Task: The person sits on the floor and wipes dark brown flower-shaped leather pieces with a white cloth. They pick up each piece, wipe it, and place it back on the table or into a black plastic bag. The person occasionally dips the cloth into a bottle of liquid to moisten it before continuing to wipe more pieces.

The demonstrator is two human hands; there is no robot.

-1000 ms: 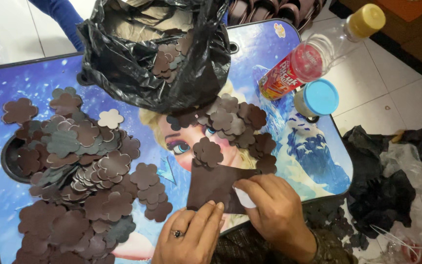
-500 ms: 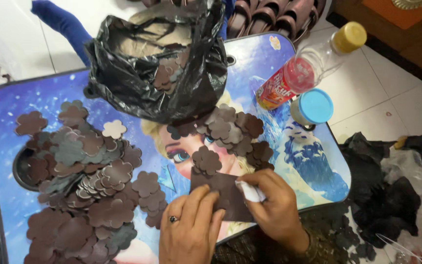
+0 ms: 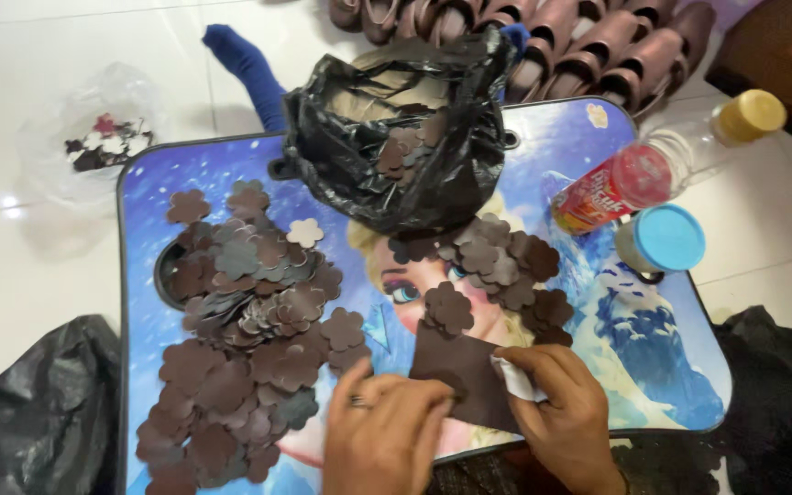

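Two hands press on a dark brown leather sheet (image 3: pixel 469 380) at the near edge of the blue picture-printed worktop (image 3: pixel 598 367). Left hand (image 3: pixel 387 440) lies flat, fingers spread on the sheet's near-left part; right hand (image 3: pixel 561 412) pinches a white scrap (image 3: pixel 513 378) at its right edge. Brown leather flower cut-outs (image 3: pixel 249 348) crowd the sheet's left; bare room lies to its right.

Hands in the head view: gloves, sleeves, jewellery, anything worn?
Both bare, no gloves. The left hand wears a ring with a dark centre on one finger. The right hand shows no ring; at its wrist there is a thin edge that may be a bangle, too cropped to tell. No sleeves show.
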